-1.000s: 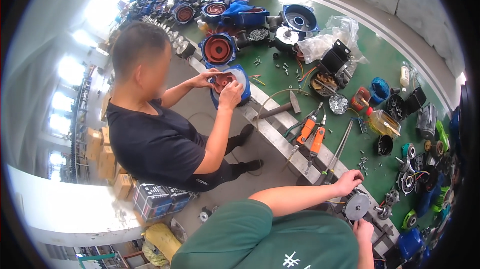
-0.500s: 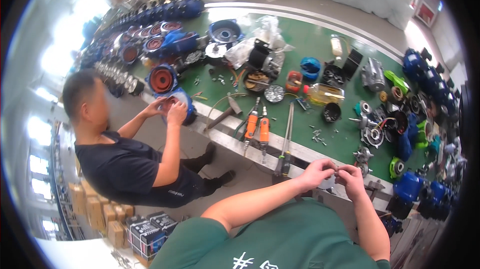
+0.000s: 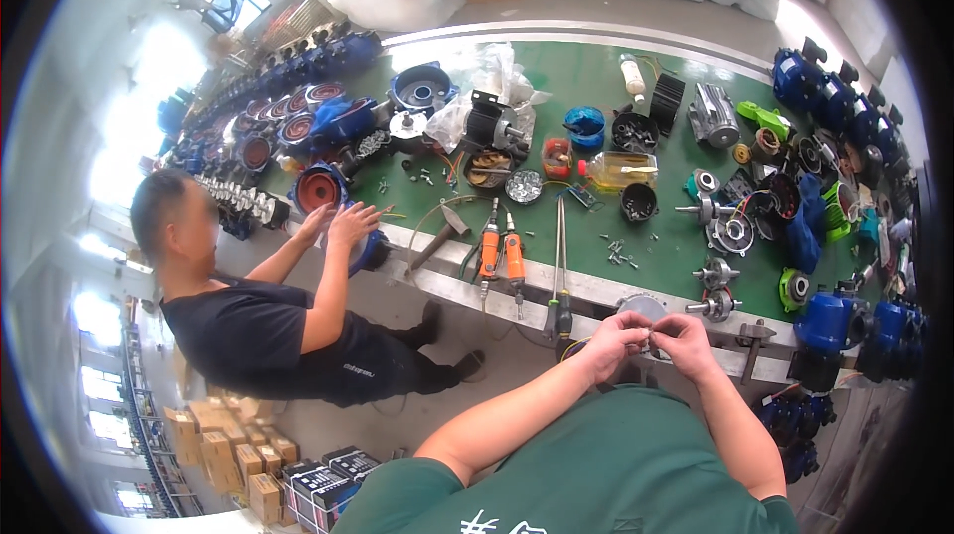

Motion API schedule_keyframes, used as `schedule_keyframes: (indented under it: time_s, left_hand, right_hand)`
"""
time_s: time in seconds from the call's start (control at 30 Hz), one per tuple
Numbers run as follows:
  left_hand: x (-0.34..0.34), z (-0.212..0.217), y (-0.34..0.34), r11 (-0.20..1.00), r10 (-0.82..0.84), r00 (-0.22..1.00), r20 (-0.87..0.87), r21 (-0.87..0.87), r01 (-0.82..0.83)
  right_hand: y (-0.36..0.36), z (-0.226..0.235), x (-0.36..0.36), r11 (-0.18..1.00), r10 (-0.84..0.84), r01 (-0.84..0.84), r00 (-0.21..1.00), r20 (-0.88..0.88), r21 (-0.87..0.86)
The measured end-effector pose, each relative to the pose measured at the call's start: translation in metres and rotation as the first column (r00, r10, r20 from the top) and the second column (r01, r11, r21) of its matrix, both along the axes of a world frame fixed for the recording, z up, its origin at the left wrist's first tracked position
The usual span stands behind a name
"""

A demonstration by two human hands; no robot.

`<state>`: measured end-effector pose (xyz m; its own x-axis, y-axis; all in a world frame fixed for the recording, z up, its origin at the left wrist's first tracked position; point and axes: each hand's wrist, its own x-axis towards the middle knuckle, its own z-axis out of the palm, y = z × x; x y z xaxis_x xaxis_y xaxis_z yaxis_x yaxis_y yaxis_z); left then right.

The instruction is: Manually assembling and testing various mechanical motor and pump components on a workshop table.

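My left hand (image 3: 612,341) and my right hand (image 3: 686,339) meet fingertip to fingertip at the near edge of the green workbench (image 3: 596,77). Both pinch the lower rim of a round silver motor cover (image 3: 642,305) that stands just beyond the fingers. Anything smaller between the fingertips is too small to make out. A long screwdriver (image 3: 558,271) lies just left of my left hand. Small shaft parts (image 3: 714,288) sit to the right of my right hand.
A person in a black shirt (image 3: 248,335) at the left has both hands on a blue motor housing (image 3: 343,236). Two orange power drivers (image 3: 499,256), a hammer (image 3: 439,236), an oil bottle (image 3: 621,170), loose screws and blue motors (image 3: 825,320) crowd the bench. Cartons (image 3: 229,445) stand on the floor.
My two hands have come together on the silver cover, which one hand held lower down a second ago. The view has swung so the bench lies broader ahead.
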<state>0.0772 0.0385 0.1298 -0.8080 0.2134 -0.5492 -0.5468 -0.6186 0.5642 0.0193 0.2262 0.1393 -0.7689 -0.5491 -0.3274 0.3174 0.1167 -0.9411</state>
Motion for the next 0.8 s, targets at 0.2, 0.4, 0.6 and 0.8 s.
schedule_keyframes:
  time_s: [0.2,0.4,0.6,0.8]
  left_hand:
    - [-0.001,-0.022,0.01,0.965,0.028,0.986,-0.166,-0.254,-0.071]
    - [-0.008,-0.007,-0.002,0.589,-0.212,0.858,-0.468,-0.762,-0.27]
    - [-0.022,-0.02,-0.005,0.507,-0.393,0.803,-0.449,-0.834,-0.218]
    - [-0.061,-0.073,-0.043,0.394,-0.358,0.811,-0.463,-0.862,-0.319]
  right_hand:
    - [-0.007,0.003,-0.002,0.995,-0.095,0.096,0.979,0.181,0.004]
    - [-0.015,0.0,-0.006,0.959,-0.2,0.271,0.851,0.486,-0.08]
    - [-0.009,-0.025,-0.009,0.932,-0.296,0.363,0.767,0.569,-0.004]
    - [0.01,-0.035,-0.017,0.828,-0.382,0.557,0.64,0.667,-0.06]
